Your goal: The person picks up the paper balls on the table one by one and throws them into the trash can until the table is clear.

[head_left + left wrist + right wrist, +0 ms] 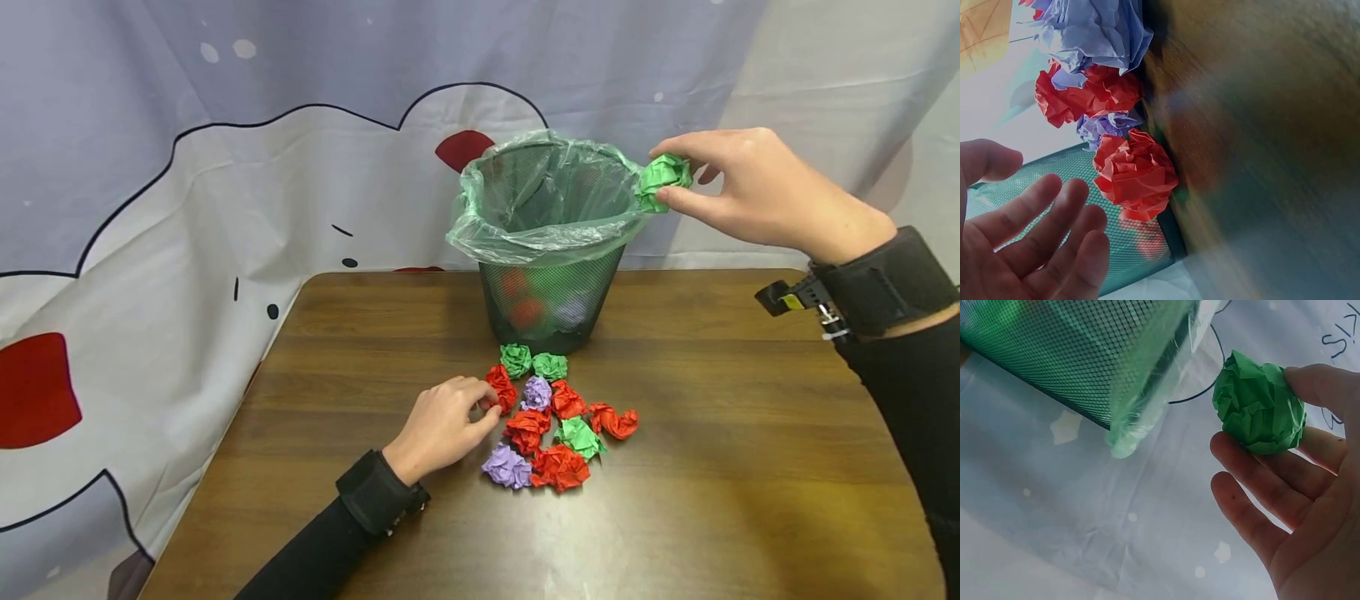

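My right hand [765, 192] pinches a crumpled green paper ball [1260, 403] between thumb and fingers, at the right rim of a mesh wastebasket [551, 287] lined with a green plastic bag [555, 242]. On the table, my left hand [446, 421] lies just left of a crumpled red paper ball [1135, 175], its fingers loosely bent. The left wrist view shows a gap between those fingertips and the red ball. Red, purple and green paper balls lie clustered in front of the basket, among them a purple ball [507, 467] and a green ball [581, 437].
The basket stands at the back of the wooden table [712, 467], against a patterned curtain [225, 208]. Red and purple paper balls [527, 312] show through its mesh. Another red ball [615, 421] lies at the cluster's right side.
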The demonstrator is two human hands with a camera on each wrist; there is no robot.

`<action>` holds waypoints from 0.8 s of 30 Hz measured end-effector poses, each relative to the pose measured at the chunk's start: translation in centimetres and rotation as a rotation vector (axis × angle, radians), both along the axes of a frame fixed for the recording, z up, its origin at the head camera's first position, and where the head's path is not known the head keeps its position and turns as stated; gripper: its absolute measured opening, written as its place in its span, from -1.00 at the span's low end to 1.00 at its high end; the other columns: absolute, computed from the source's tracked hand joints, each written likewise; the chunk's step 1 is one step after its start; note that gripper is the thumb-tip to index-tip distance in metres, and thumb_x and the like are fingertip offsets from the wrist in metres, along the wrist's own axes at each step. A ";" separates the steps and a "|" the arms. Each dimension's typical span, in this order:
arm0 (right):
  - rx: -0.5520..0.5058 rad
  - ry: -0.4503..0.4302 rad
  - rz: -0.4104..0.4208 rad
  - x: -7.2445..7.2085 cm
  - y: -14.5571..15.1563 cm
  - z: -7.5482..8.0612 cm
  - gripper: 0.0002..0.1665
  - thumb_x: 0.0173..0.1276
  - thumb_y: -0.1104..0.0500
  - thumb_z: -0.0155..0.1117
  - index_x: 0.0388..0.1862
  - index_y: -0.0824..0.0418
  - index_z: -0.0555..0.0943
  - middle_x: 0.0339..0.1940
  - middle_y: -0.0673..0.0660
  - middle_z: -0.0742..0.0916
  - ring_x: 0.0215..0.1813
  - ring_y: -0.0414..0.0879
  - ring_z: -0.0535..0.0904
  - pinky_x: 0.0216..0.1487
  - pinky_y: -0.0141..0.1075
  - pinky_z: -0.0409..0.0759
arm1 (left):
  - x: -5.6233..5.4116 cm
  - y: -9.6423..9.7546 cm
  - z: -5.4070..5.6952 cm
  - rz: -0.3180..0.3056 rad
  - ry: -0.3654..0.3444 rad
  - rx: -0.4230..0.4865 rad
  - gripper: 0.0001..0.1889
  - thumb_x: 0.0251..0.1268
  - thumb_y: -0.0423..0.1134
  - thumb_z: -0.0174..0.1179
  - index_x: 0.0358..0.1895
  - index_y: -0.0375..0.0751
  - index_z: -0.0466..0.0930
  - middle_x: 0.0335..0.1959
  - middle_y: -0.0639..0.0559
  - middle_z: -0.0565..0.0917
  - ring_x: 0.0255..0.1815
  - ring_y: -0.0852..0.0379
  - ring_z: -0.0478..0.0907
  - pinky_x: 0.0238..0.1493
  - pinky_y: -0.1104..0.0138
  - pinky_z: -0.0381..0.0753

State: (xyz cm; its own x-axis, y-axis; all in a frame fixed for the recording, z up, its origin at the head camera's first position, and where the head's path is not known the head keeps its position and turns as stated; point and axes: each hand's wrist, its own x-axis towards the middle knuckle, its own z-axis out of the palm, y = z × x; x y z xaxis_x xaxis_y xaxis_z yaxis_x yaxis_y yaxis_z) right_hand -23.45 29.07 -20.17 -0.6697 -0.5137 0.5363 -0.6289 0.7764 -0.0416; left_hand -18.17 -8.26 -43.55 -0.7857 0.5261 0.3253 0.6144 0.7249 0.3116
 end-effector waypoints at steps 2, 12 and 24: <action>0.004 -0.009 0.000 -0.5 -0.2 0.5 -0.55 0.33 0.19 0.37 0.20 0.22 0.61 -0.16 0.15 0.77 -0.21 -0.03 0.64 -0.16 -0.44 0.41 | 0.0 0.0 0.0 0.001 -0.003 -0.003 -0.93 0.27 -0.10 0.27 -0.28 0.06 0.71 -0.40 0.25 0.64 -0.39 0.35 0.49 -0.40 0.39 0.47; 0.081 -0.099 -0.041 -2.7 -1.7 2.0 -0.52 0.50 0.03 0.19 0.31 0.17 0.53 -0.19 0.17 0.76 -0.45 -0.06 0.49 -0.37 -0.30 0.34 | 0.2 -0.1 -0.2 0.008 -0.013 -0.014 -0.93 0.28 -0.10 0.27 -0.28 0.08 0.71 -0.42 0.29 0.61 -0.42 0.36 0.46 -0.43 0.41 0.43; 0.122 -0.237 -0.076 -5.0 -3.4 2.9 -0.45 0.55 -0.06 0.07 0.40 0.16 0.45 -0.04 0.30 0.73 -0.30 0.09 0.64 -0.09 0.02 0.49 | 0.5 0.0 -0.2 0.009 -0.026 -0.020 -0.93 0.29 -0.09 0.27 -0.28 0.06 0.70 -0.40 0.25 0.63 -0.40 0.35 0.48 -0.41 0.40 0.46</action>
State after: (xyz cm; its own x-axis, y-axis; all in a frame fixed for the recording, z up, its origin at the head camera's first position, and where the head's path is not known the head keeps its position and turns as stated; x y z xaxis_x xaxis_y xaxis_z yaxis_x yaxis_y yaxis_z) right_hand -28.48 25.70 -17.22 -0.8079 -0.5087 0.2975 -0.5529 0.8290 -0.0839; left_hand -17.65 -8.30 -43.76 -0.7986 0.5248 0.2945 0.5995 0.7366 0.3130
